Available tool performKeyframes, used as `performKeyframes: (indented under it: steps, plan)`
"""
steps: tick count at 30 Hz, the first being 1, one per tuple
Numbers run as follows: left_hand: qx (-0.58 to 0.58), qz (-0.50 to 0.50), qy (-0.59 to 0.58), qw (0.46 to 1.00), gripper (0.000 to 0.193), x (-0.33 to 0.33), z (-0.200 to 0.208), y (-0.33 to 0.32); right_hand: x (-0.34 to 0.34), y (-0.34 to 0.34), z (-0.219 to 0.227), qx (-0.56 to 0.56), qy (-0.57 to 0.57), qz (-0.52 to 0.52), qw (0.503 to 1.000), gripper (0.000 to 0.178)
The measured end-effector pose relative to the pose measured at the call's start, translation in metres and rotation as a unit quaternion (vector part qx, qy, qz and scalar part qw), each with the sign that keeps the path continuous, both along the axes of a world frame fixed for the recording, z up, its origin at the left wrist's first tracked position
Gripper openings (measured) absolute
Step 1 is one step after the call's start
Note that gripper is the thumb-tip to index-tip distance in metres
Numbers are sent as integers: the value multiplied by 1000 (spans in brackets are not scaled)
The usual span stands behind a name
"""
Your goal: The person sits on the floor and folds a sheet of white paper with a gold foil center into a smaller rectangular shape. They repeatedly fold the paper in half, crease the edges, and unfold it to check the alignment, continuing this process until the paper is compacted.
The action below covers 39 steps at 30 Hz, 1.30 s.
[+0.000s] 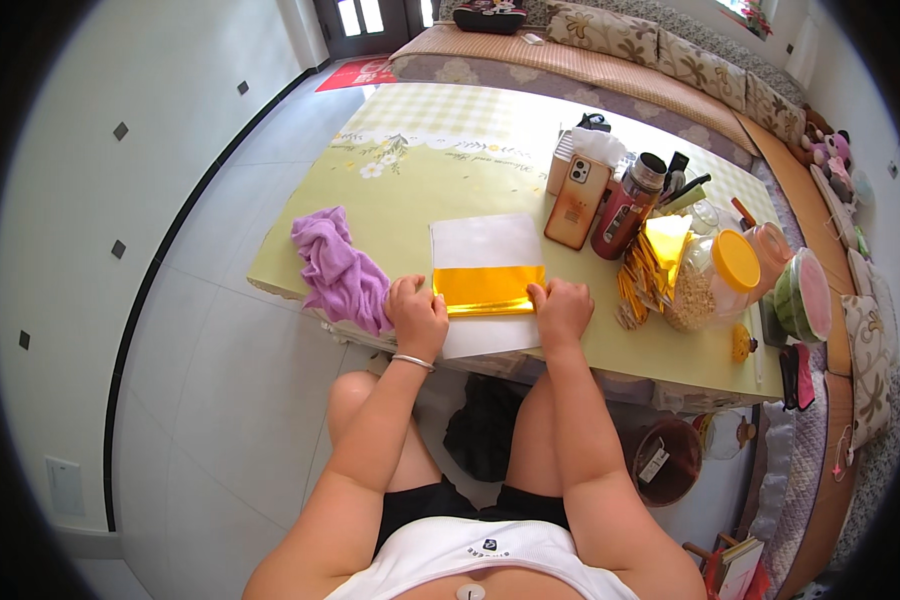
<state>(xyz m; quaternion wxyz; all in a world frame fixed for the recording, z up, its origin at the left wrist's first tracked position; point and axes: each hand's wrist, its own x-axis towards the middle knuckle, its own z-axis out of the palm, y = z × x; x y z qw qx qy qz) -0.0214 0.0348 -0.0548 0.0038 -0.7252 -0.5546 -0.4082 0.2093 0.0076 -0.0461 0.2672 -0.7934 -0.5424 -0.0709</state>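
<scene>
A shiny gold foil sheet (485,286) lies across a white paper sheet (482,241), near the table's front edge. Its near edge looks folded or rolled into a narrow strip. My left hand (417,318), with a silver bangle on the wrist, is closed on the foil's left end. At the opposite end my right hand (564,311) pinches the foil, thumb on top. The white sheet shows both beyond and on the near side of the foil. A crumpled purple cloth (338,268) rests just left of my left hand.
Right of the paper stand a smartphone (576,203) propped upright, a dark red flask (628,208), a bunch of folded gold pieces (653,268) and a yellow-lidded jar (703,288). A patterned cloth covers the table (370,210). A bin (667,462) sits below on the right.
</scene>
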Motion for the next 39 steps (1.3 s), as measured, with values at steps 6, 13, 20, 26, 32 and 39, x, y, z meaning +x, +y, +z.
performKeyframes:
  steps: [6, 13, 20, 26, 32, 39]
  plan:
    - [-45, 15, 14, 999, 23, 2, -2, -2, 1, 4, -4, -19, -14, -3, 1000, 33]
    - [73, -169, 99, 978, 44, 12, 23, 0, -2, -1, 4, -11, -12, -5, 1000, 32]
    - [-132, -345, 151, 917, 53, -1, 29, 4, 2, -2, 8, -56, 23, 3, 998, 34]
    - [-142, -298, 317, 889, 83, 4, 31, -12, -25, -9, 14, 68, -239, 121, 961, 54]
    - [-175, -268, 324, 891, 95, -11, 24, -21, -22, -47, 5, -160, -53, 312, 935, 87]
    - [-160, -210, 201, 943, 60, -40, 31, 18, 56, -45, 26, -78, 22, 246, 966, 54]
